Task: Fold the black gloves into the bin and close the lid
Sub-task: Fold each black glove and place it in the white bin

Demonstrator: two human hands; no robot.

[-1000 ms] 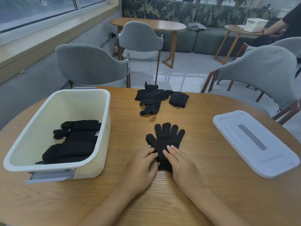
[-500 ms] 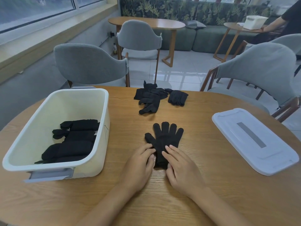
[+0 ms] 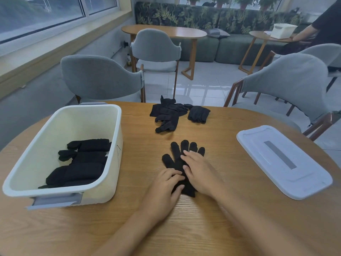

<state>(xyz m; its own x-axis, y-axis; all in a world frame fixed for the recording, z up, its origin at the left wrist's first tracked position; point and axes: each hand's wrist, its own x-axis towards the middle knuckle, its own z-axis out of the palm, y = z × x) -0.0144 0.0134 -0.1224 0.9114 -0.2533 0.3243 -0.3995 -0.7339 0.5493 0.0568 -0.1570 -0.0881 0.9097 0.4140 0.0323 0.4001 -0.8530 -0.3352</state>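
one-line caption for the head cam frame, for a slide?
Both hands, left and right, flatten a black glove on the table between the open bin and its lid.

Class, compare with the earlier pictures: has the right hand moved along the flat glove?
Yes. The right hand has slid up the flat glove toward its fingers, away from the person; the left hand stays by the cuff.

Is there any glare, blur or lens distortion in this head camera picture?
Head view: daylight gives soft glare on the floor tiles and a pale sheen on the table near the forearms; wide-angle distortion bends the table edge and window frame; the lower forearms look slightly blurred.
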